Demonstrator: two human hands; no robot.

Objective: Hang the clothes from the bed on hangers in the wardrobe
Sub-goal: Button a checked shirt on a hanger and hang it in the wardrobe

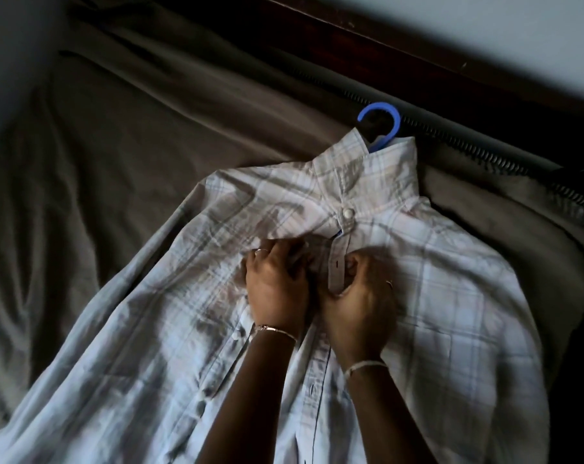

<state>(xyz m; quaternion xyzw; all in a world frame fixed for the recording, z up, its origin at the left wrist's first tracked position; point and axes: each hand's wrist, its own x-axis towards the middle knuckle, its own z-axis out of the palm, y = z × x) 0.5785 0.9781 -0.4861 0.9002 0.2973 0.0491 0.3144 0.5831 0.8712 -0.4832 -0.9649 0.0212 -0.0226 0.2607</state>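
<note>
The fingers (pixel 352 264) of the right hand (pixel 359 306) are curled inward, and the buttonhole strip (pixel 336 267) of the shirt (pixel 451 296) is pinched between them and the thumb. The fingers (pixel 270 259) of the left hand (pixel 277 289) are bent as well, and the opposite front edge of the cloth is gathered under them. Whether a button is held there cannot be told, as the fingertips are hidden. The two hands are pressed side by side, just below the collar (pixel 367 162). A ring (pixel 260 251) is worn on the left hand and a second ring (pixel 389 283) on the right. A thin bracelet (pixel 275 329) is seen at the left wrist and a pale band (pixel 364 365) at the right.

The pale plaid garment is spread front up on the grey-brown bed sheet (pixel 116 162), which is wrinkled. Its top button (pixel 347 213) is fastened at the neck; lower down, the front lies unfastened. A blue hanger hook (pixel 386 118) is seen sticking out of the collar, the rest of it being covered by the cloth. A dark wooden frame (pixel 384 45) is seen along the far edge, with a pale wall (pixel 484 21) beyond.
</note>
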